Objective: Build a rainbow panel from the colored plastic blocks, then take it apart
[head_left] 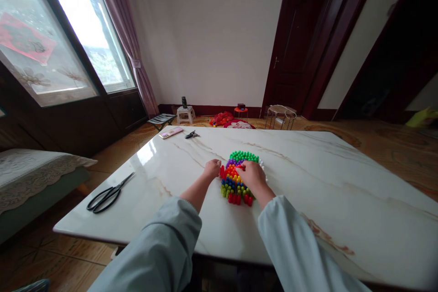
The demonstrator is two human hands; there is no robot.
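A cluster of small glossy pegs or beads in green, purple, orange, yellow, blue, olive and red stands on the white marbled table. At its left edge, beside some red pieces, is my left hand, with fingers curled together; what they hold, if anything, is too small to make out. My right hand reaches over the right side of the cluster. Its thumb and fingertips pinch a red piece above the orange ones. White pieces show behind my right hand.
Black-handled scissors lie at the table's left. A pink phone and keys rest near the far left edge. Beyond the table stand a white stool and a round stool; a cloth-covered seat is at left.
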